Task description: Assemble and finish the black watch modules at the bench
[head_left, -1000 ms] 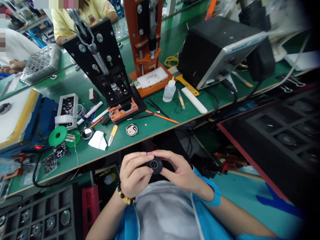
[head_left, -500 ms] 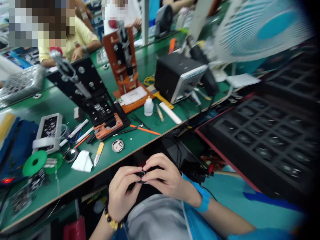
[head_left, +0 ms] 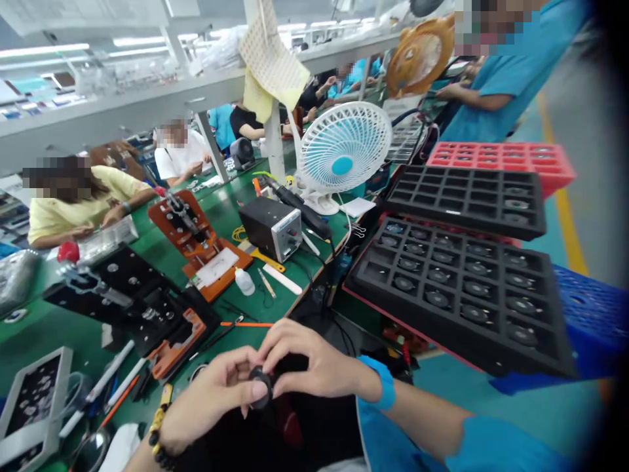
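Note:
Both hands meet over the front edge of the bench around a small, round black watch case (head_left: 260, 387). My left hand (head_left: 221, 387) grips it with the thumb across its face and the fingers behind. From the right, my right hand (head_left: 309, 364) pinches its upper rim between thumb and fingers. Fingers cover part of the case, so its details are hard to make out. Just beyond the hands lies an orange stick (head_left: 246, 324). A black press with an orange base (head_left: 179, 344) stands to the left.
Black foam trays (head_left: 457, 282) with round parts in their compartments sit at the right. On the bench are an orange press (head_left: 189, 229), a black control box (head_left: 270, 226), a white fan (head_left: 344, 147) and a small bottle (head_left: 244, 282). Co-workers sit across the bench; another person stands far right.
My view has swung up and to the right, bringing the trays and fan fully in. The hands have turned the watch case so its flat face shows, with the left thumb over it.

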### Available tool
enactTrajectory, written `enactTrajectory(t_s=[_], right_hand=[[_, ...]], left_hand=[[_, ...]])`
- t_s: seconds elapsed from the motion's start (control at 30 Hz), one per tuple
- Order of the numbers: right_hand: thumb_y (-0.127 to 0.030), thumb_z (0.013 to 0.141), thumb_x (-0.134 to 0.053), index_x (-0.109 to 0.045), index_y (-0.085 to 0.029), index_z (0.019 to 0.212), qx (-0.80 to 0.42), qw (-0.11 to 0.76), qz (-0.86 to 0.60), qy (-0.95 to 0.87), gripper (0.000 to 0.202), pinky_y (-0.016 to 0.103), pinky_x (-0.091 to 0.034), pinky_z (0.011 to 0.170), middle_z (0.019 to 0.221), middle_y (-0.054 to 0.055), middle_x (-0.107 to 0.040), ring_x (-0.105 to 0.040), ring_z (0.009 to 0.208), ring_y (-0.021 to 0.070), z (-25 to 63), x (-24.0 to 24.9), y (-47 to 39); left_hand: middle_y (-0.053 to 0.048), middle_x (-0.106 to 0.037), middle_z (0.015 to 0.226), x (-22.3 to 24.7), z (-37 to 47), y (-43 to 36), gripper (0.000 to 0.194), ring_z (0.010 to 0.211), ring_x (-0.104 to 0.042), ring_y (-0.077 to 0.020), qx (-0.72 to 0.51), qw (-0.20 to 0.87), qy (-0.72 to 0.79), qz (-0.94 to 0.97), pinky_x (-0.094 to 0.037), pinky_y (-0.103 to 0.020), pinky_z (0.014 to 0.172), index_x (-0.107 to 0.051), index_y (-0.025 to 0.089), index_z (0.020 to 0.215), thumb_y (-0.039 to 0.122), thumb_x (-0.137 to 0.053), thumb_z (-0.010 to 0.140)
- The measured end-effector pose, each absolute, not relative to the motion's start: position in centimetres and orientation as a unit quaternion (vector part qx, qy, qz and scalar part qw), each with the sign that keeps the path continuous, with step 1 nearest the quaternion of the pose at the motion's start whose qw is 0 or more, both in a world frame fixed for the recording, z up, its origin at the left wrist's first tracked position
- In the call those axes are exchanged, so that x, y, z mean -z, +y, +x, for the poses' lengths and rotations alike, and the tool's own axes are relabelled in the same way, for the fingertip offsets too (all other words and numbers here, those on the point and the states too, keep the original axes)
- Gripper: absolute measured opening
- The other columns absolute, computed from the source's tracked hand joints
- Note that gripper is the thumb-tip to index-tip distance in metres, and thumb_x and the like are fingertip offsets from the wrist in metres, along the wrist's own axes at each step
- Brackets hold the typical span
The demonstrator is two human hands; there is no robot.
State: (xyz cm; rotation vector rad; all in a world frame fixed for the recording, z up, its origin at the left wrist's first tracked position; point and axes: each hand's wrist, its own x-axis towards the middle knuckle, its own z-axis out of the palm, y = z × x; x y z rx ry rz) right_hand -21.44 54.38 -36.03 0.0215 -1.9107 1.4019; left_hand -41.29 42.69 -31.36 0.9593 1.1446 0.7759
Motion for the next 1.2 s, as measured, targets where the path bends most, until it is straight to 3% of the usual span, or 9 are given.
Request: enactTrajectory(t_s=[0.1, 0.2, 0.4, 0.67, 1.0, 1.2], right_hand=[[-0.049, 0.084, -0.086, -0.075, -0.027, 0.120, -0.623, 0.404, -0.170, -0.647, 0.044, 0.048, -0.047, 0.116, 0.130, 0.007, -0.073, -0.065, 0.123, 0.0259, -21.3, 36.2, 57.7], [-0.057, 0.090, -0.076, -0.074, -0.028, 0.122, -0.685, 0.445, -0.275, -0.508, 0.043, 0.052, -0.038, 0.126, 0.140, 0.007, -0.068, -0.058, 0.137, 0.0282, -21.5, 36.9, 61.4], [-0.048, 0.096, -0.066, -0.065, -0.027, 0.137, -0.741, 0.456, -0.269, -0.413, 0.046, 0.050, -0.041, 0.126, 0.159, 0.006, -0.054, -0.047, 0.150, 0.0258, -22.9, 37.9, 64.4], [-0.041, 0.101, -0.064, -0.054, -0.029, 0.149, -0.754, 0.460, -0.281, -0.376, 0.051, 0.045, -0.035, 0.129, 0.168, 0.001, -0.041, -0.034, 0.158, 0.0183, -24.1, 37.3, 63.5], [-0.030, 0.098, -0.071, -0.066, -0.024, 0.134, -0.754, 0.475, -0.287, -0.351, 0.037, 0.052, -0.043, 0.123, 0.146, 0.008, -0.066, -0.056, 0.143, 0.0244, -22.8, 37.0, 64.5], [-0.036, 0.107, -0.053, -0.067, -0.015, 0.117, -0.765, 0.516, -0.258, -0.286, 0.027, 0.037, -0.059, 0.110, 0.125, 0.013, -0.075, -0.072, 0.121, 0.0204, -20.5, 34.9, 68.7]], left_hand=[[0.001, -0.059, 0.080, 31.8, -43.2, 43.7, 0.037, 0.071, -0.056, -0.0102, -0.397, 0.592, 0.546, 0.439, -0.050, -0.019, 0.064, -0.066, 0.017, 0.092, 0.048, -0.085, 0.083], [0.000, -0.062, 0.085, 32.6, -45.0, 44.1, 0.041, 0.076, -0.062, -0.0124, -0.474, 0.531, 0.568, 0.414, -0.054, -0.022, 0.070, -0.065, 0.018, 0.090, 0.052, -0.086, 0.081], [-0.003, -0.067, 0.096, 33.5, -46.0, 44.0, 0.041, 0.092, -0.069, -0.0189, -0.519, 0.495, 0.593, 0.365, -0.059, -0.030, 0.085, -0.063, 0.018, 0.087, 0.049, -0.089, 0.078], [-0.002, -0.066, 0.095, 34.1, -45.8, 44.3, 0.043, 0.094, -0.070, -0.0206, -0.506, 0.507, 0.598, 0.359, -0.062, -0.035, 0.087, -0.061, 0.018, 0.085, 0.049, -0.090, 0.077], [-0.002, -0.065, 0.093, 34.0, -45.7, 44.3, 0.047, 0.088, -0.069, -0.0183, -0.518, 0.501, 0.591, 0.363, -0.061, -0.033, 0.083, -0.060, 0.017, 0.082, 0.051, -0.091, 0.074], [-0.002, -0.068, 0.093, 34.5, -46.4, 44.2, 0.043, 0.088, -0.068, -0.0182, -0.531, 0.480, 0.586, 0.380, -0.062, -0.034, 0.087, -0.061, 0.018, 0.084, 0.050, -0.089, 0.078]])
